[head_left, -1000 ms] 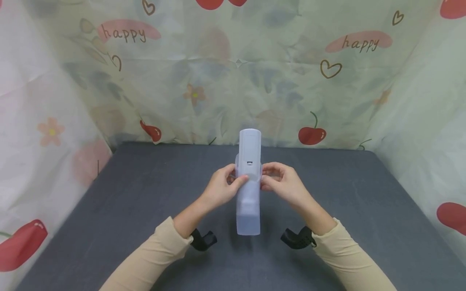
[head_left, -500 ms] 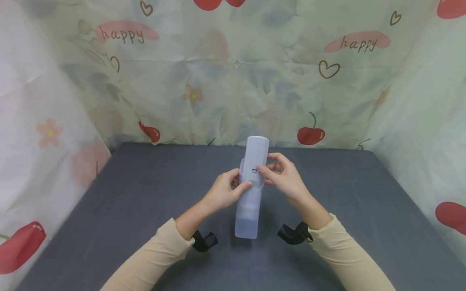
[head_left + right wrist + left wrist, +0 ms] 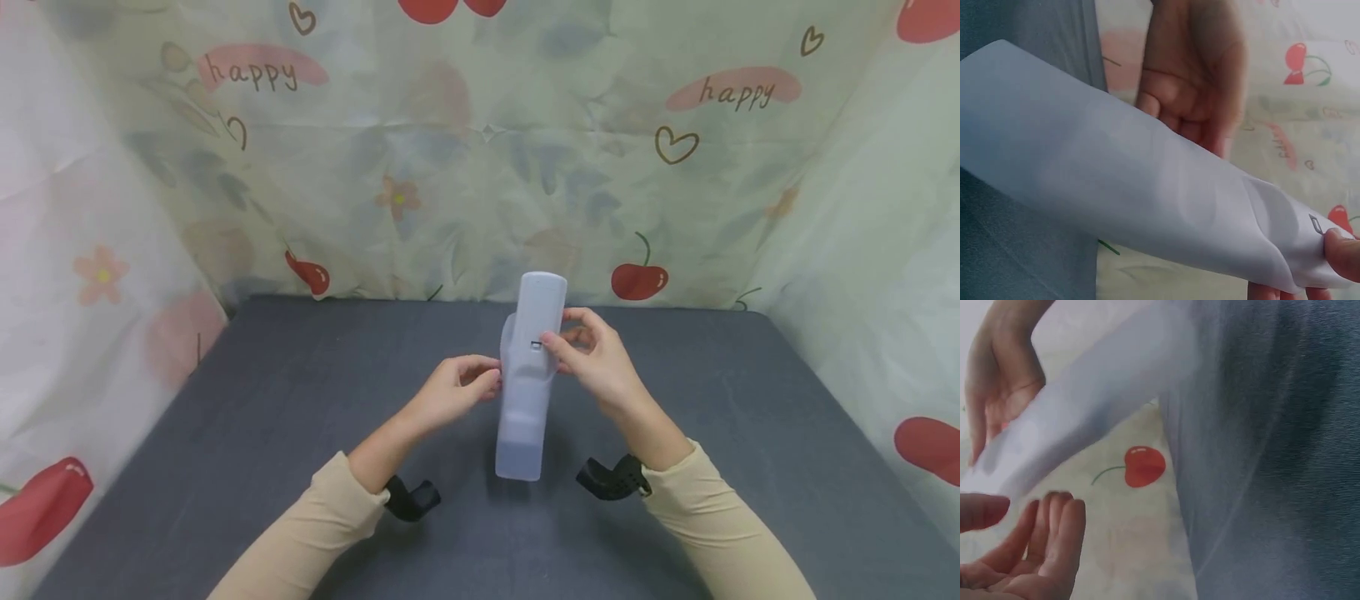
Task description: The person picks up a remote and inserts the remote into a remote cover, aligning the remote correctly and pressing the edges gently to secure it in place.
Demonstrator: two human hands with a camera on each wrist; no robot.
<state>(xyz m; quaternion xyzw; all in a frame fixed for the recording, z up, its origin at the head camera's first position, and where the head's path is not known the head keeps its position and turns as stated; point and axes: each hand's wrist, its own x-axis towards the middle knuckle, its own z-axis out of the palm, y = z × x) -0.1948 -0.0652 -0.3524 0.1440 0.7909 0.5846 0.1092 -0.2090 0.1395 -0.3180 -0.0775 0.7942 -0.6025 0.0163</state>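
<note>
A long white plastic device (image 3: 528, 408) is held up over the table in the head view, leaning slightly right. Its lower end looks translucent, and a small dark port sits on its upper part. My right hand (image 3: 602, 371) grips the upper part, thumb beside the port and fingers behind. The left hand (image 3: 455, 390) is at the device's left edge, fingers loosely bent. In the left wrist view a gap shows between this hand (image 3: 1035, 550) and the device (image 3: 1085, 406). In the right wrist view the device (image 3: 1129, 175) partly hides the left fingers.
A dark grey table (image 3: 337, 517) lies beneath the hands. Patterned cloth (image 3: 480, 167) with cherries, hearts and writing hangs behind it and on both sides. A black strap mount (image 3: 412, 500) sits at the left wrist, another mount (image 3: 611, 479) at the right.
My left thumb has come off the device's front and that hand has drawn slightly left. The right thumb has moved onto the front by the port; the device has shifted right and tilted.
</note>
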